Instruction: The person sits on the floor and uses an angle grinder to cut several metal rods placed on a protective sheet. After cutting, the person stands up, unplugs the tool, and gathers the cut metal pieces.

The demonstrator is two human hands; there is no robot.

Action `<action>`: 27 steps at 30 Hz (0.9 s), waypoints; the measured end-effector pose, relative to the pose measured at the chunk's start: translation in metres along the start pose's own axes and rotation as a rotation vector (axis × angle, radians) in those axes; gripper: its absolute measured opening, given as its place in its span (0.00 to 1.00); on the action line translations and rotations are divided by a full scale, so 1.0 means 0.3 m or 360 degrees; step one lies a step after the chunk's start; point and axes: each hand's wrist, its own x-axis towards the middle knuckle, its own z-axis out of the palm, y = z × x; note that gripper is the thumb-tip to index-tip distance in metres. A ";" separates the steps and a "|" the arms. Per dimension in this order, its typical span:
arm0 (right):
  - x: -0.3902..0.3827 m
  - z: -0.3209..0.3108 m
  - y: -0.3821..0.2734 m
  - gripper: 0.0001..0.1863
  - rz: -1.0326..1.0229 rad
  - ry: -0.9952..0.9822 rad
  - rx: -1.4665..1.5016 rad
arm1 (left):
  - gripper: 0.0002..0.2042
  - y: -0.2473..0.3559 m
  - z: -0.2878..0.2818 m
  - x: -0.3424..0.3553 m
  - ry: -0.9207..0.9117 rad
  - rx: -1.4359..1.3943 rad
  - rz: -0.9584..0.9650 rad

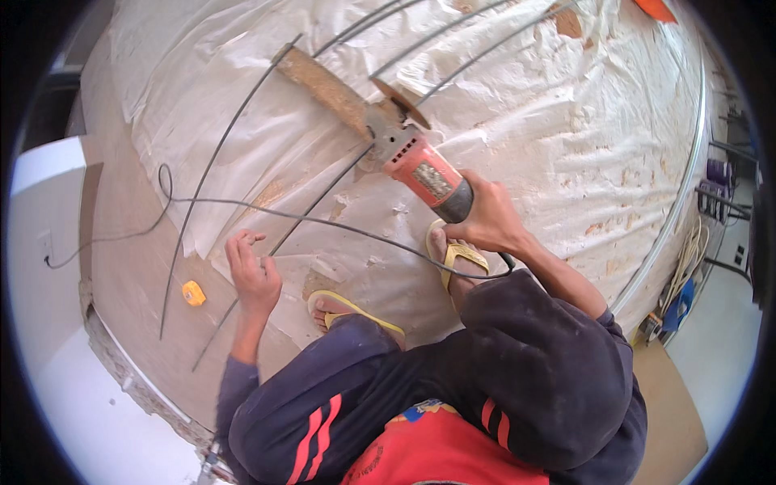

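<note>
My right hand [491, 214] is wrapped round the dark rear end of a red angle grinder [428, 174]. The grinder's thin brown disc [402, 103] stands on edge beside a worn wooden board [323, 87]. A long metal rod [327, 192] runs diagonally, passing beneath the grinder's head and by my left hand [257, 273]. That hand hovers at the rod with loosely bent fingers apart, and nothing shows in it. Whether it touches the rod, I cannot tell. The grinder's dark cord [356, 230] crosses over the rod toward the wall on the left.
Several more metal rods [440, 36] lie on the crumpled white sheet [550, 162]. A yellow tape measure [193, 293] rests on the floor at left. My feet in yellow flip-flops [347, 311] are close to the cord. Coiled cable [687, 263] lies far right.
</note>
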 end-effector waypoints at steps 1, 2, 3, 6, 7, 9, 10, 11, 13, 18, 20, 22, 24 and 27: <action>0.001 0.028 -0.022 0.38 -0.0006 0.0010 0.0027 | 0.16 0.044 -0.095 0.028 -0.0201 -0.0013 0.0072; 0.001 0.042 -0.038 0.38 -0.0021 0.0022 0.0046 | 0.16 0.089 -0.158 0.056 -0.0391 -0.0027 0.0141; -0.002 -0.038 0.034 0.37 -0.0026 -0.0002 -0.0021 | 0.15 0.195 -0.061 0.061 -0.0527 -0.0092 0.0198; 0.033 0.010 0.065 0.36 0.0035 0.0029 0.0118 | 0.16 0.274 -0.033 0.186 -0.0853 -0.0038 0.0317; 0.054 0.015 0.069 0.36 0.0000 0.0058 0.0120 | 0.17 0.285 0.031 0.233 -0.0760 -0.0094 0.0233; 0.079 0.045 0.090 0.36 -0.0022 0.0091 0.0125 | 0.17 0.286 0.206 0.309 -0.0260 -0.0127 0.0272; 0.074 0.054 0.088 0.37 -0.0006 0.0074 0.0143 | 0.17 0.279 0.280 0.339 -0.0105 -0.0154 0.0191; 0.071 0.049 0.074 0.37 -0.0021 0.0049 0.0154 | 0.16 0.277 0.331 0.351 0.0078 -0.0168 0.0097; 0.064 0.059 0.077 0.37 0.0004 0.0042 0.0162 | 0.16 0.274 0.442 0.345 0.0129 -0.0230 -0.0171; 0.061 0.076 0.123 0.33 -0.0041 0.0098 0.0158 | 0.13 0.252 0.512 0.330 0.0073 -0.0145 -0.0233; 0.061 0.077 0.123 0.34 -0.0017 0.0079 0.0162 | 0.13 0.244 0.494 0.342 0.0005 -0.0214 -0.0260; 0.062 0.076 0.117 0.34 -0.0014 0.0076 0.0167 | 0.12 0.250 0.483 0.343 0.0010 -0.0253 -0.0280; 0.062 0.078 0.112 0.33 -0.0024 0.0091 0.0173 | 0.11 0.249 0.481 0.343 0.0003 -0.0276 -0.0292; 0.062 0.070 0.103 0.33 0.0023 0.0052 0.0165 | 0.11 0.242 0.483 0.345 -0.0017 -0.0271 -0.0295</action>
